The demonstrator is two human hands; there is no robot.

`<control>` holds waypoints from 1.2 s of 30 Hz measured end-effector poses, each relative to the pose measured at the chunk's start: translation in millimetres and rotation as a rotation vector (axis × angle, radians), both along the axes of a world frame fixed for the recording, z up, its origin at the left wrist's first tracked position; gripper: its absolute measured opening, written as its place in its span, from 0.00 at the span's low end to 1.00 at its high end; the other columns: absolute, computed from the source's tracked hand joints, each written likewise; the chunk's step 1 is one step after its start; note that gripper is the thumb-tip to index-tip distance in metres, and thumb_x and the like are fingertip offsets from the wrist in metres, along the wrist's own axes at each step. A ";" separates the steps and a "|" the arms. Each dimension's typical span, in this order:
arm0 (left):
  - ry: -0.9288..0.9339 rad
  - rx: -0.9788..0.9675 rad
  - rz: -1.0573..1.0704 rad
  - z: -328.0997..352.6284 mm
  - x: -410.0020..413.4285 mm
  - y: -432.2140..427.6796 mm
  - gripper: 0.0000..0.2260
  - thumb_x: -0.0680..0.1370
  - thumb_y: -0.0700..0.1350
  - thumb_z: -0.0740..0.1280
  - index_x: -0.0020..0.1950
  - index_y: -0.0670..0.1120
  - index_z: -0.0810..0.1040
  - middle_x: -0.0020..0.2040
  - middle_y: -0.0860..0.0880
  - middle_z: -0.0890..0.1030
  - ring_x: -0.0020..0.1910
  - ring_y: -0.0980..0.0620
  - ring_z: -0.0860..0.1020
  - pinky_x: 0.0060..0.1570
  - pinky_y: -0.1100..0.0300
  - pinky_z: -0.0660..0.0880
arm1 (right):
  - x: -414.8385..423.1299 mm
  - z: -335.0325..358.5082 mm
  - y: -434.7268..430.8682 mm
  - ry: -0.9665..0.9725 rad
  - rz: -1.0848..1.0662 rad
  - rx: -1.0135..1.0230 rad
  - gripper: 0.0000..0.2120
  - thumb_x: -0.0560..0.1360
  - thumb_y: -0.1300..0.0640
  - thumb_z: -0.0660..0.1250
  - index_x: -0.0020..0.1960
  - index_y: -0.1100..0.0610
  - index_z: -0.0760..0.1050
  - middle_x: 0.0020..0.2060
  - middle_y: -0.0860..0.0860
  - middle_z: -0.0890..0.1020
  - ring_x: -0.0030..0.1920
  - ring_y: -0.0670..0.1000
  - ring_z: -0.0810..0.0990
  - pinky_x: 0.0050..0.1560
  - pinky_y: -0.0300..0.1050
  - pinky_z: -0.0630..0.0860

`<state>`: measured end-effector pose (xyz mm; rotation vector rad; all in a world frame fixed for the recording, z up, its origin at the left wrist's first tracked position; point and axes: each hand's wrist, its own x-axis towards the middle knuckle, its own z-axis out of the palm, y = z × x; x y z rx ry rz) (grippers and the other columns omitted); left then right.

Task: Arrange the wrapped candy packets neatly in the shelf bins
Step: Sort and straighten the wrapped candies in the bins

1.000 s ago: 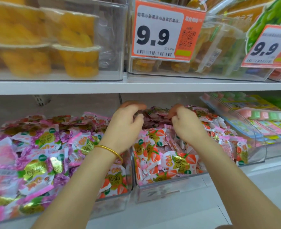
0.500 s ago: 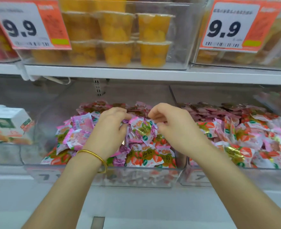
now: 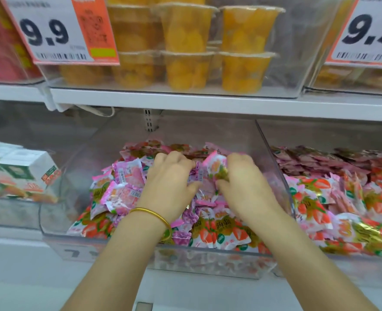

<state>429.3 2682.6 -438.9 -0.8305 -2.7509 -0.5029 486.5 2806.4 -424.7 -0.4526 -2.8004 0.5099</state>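
Note:
A clear plastic bin (image 3: 57, 239) on the lower shelf holds a heap of pink and purple wrapped candy packets (image 3: 122, 189), with strawberry-print packets (image 3: 217, 232) along its front. Both my hands are inside this bin, on top of the heap. My left hand (image 3: 170, 185), with a gold bangle at the wrist, has its fingers curled into the packets. My right hand (image 3: 244, 182) grips a pink and white packet (image 3: 214, 163) held up between the two hands. A second bin (image 3: 275, 158) to the right is full of strawberry-print packets (image 3: 315, 198).
A white shelf board (image 3: 208, 102) runs just above the bins. On it stand clear bins of yellow fruit cups (image 3: 185, 41) and two 9.9 price tags (image 3: 57, 32). White and green boxes (image 3: 21, 171) fill a bin at the left.
Both hands shifted from the strawberry packet bin to the bin left of it, and my view followed. They have since dug deeper into the pink packets, the right hand lifting one.

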 end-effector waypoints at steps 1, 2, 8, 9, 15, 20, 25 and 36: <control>0.011 -0.020 0.015 -0.6 -0.5 3.2 0.21 0.75 0.55 0.65 0.64 0.47 0.73 0.61 0.50 0.70 0.60 0.47 0.63 0.61 0.56 0.63 | 3.3 7.8 3.0 0.049 0.001 -0.028 0.09 0.76 0.58 0.64 0.48 0.56 0.63 0.49 0.54 0.68 0.48 0.57 0.74 0.42 0.47 0.67; 0.016 -0.046 0.034 -1.7 -0.7 6.4 0.23 0.74 0.58 0.65 0.64 0.47 0.73 0.60 0.49 0.69 0.60 0.47 0.63 0.60 0.54 0.64 | 6.8 15.1 6.7 0.089 0.002 -0.047 0.10 0.77 0.58 0.64 0.46 0.56 0.61 0.46 0.52 0.66 0.43 0.55 0.71 0.40 0.45 0.65; 0.023 -0.167 0.084 -5.6 -1.1 22.8 0.27 0.69 0.62 0.68 0.61 0.47 0.71 0.61 0.47 0.64 0.60 0.45 0.62 0.59 0.53 0.62 | 28.5 36.4 23.1 0.159 0.067 -0.327 0.10 0.76 0.57 0.66 0.51 0.61 0.67 0.40 0.53 0.73 0.35 0.48 0.69 0.31 0.41 0.63; 0.022 -0.163 0.085 -5.2 -1.5 23.8 0.28 0.69 0.61 0.68 0.62 0.48 0.70 0.61 0.46 0.64 0.60 0.45 0.62 0.59 0.52 0.62 | 31.6 37.2 23.5 0.161 0.072 -0.375 0.11 0.76 0.56 0.66 0.52 0.61 0.68 0.42 0.54 0.74 0.36 0.49 0.70 0.31 0.42 0.64; -0.024 0.098 -0.086 1.8 12.0 29.8 0.19 0.73 0.50 0.68 0.59 0.51 0.63 0.46 0.52 0.73 0.51 0.47 0.70 0.51 0.53 0.62 | 38.5 35.6 27.9 0.233 0.074 -0.527 0.09 0.75 0.54 0.68 0.49 0.58 0.71 0.43 0.54 0.77 0.42 0.55 0.77 0.39 0.48 0.74; -0.215 0.539 -0.159 14.5 22.2 24.7 0.14 0.70 0.40 0.73 0.47 0.53 0.70 0.40 0.57 0.73 0.45 0.53 0.74 0.48 0.56 0.72 | 45.1 36.9 34.3 0.345 0.043 -0.858 0.12 0.74 0.55 0.69 0.48 0.64 0.75 0.45 0.63 0.81 0.42 0.61 0.81 0.40 0.55 0.81; -0.037 0.631 -0.279 21.3 37.8 25.9 0.25 0.64 0.27 0.69 0.39 0.58 0.69 0.50 0.58 0.73 0.54 0.53 0.70 0.52 0.61 0.68 | 59.2 44.3 45.6 0.325 0.065 -1.030 0.06 0.76 0.54 0.66 0.48 0.57 0.76 0.43 0.56 0.81 0.43 0.55 0.83 0.32 0.42 0.78; 0.067 0.704 -0.494 23.1 65.0 67.6 0.20 0.71 0.34 0.66 0.55 0.56 0.69 0.61 0.54 0.66 0.58 0.59 0.70 0.58 0.61 0.71 | 88.7 39.9 69.5 0.256 0.061 -1.294 0.14 0.77 0.61 0.65 0.60 0.65 0.71 0.50 0.61 0.83 0.42 0.56 0.85 0.34 0.48 0.81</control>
